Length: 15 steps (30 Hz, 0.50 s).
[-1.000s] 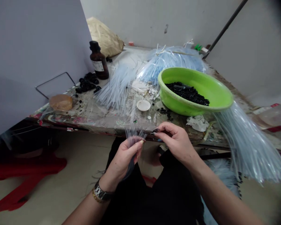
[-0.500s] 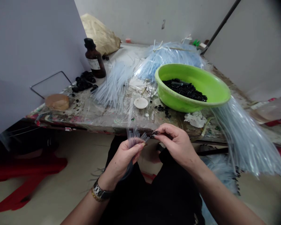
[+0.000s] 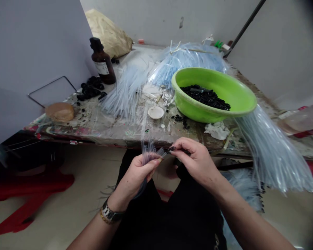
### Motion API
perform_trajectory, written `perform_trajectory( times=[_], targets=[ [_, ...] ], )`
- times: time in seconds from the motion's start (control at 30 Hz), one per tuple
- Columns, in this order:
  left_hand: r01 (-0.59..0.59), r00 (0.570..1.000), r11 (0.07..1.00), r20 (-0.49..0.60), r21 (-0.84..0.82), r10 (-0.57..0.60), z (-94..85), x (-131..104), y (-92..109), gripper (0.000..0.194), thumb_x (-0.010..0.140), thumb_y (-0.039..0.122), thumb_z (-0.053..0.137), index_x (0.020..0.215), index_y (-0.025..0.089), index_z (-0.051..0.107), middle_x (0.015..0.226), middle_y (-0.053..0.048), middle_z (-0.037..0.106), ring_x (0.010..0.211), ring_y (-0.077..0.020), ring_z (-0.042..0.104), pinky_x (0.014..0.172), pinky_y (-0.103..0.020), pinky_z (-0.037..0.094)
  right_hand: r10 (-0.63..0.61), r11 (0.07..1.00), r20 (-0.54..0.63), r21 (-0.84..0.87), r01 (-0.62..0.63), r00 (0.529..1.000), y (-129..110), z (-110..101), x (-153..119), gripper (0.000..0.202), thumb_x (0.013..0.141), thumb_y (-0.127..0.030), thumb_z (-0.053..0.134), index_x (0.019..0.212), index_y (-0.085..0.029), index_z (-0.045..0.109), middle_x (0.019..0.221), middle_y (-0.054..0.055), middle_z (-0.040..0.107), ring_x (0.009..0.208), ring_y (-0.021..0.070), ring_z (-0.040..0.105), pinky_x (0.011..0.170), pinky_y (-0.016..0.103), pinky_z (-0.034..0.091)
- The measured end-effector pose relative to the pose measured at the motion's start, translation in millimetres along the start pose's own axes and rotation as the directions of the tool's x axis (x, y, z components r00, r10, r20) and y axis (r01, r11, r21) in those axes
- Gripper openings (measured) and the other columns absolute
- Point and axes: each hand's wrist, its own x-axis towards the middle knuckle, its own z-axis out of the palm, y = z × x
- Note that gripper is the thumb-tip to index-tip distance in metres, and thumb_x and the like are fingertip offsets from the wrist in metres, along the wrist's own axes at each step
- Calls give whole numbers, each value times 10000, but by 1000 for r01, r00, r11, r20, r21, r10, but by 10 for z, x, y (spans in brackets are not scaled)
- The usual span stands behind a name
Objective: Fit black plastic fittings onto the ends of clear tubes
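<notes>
My left hand [image 3: 143, 170] is closed around a bunch of thin clear plastic tubes [image 3: 148, 150], their ends fanning out above the thumb. Just to its right, the thumb and fingers of my right hand [image 3: 194, 158] pinch a small black piece [image 3: 170, 149], which meets the end of one tube. Whether the piece sits in the tube or only touches it, I cannot tell. Beyond my right hand stands a green basin [image 3: 240, 99] holding a heap of small black pieces [image 3: 206, 97].
The worktable [image 3: 109, 128] carries a brown bottle [image 3: 103, 66], a white cap [image 3: 155, 112], a tan block [image 3: 59, 111], black stoppers [image 3: 91, 88] and crumpled paper [image 3: 217, 131]. Loose tubes [image 3: 125, 92] lie behind; more tubes [image 3: 279, 152] hang over the right edge. A red stool [image 3: 28, 198] stands lower left.
My right hand's fingertips have shifted slightly left, bringing the black piece up against a tube end. The left hand keeps its hold on the tubes. The view has tilted slightly.
</notes>
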Motion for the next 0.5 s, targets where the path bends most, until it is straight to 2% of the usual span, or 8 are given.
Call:
perform_trajectory(
  times=[0.27, 0.5],
  targets=[
    [-13, 1000, 996, -13, 88, 14, 37, 16, 16, 171, 733, 285, 714, 831, 145, 701, 553, 19, 544, 464, -86, 447, 438, -205, 351, 78, 997, 35, 2, -78, 996, 30, -1, -66, 157, 830, -115, 576, 708, -208, 548, 710, -20, 595, 695, 134, 557, 662, 251, 402],
    [-24, 1000, 989, 23, 146, 21, 46, 2, -35, 220, 799, 351, 674, 866, 142, 668, 510, 64, 425, 443, -59, 331, 426, -197, 250, 149, 988, 139, 15, -152, 979, 1, -65, -93, 167, 846, -124, 550, 695, -194, 538, 693, -23, 571, 673, 125, 534, 647, 251, 381]
  ],
)
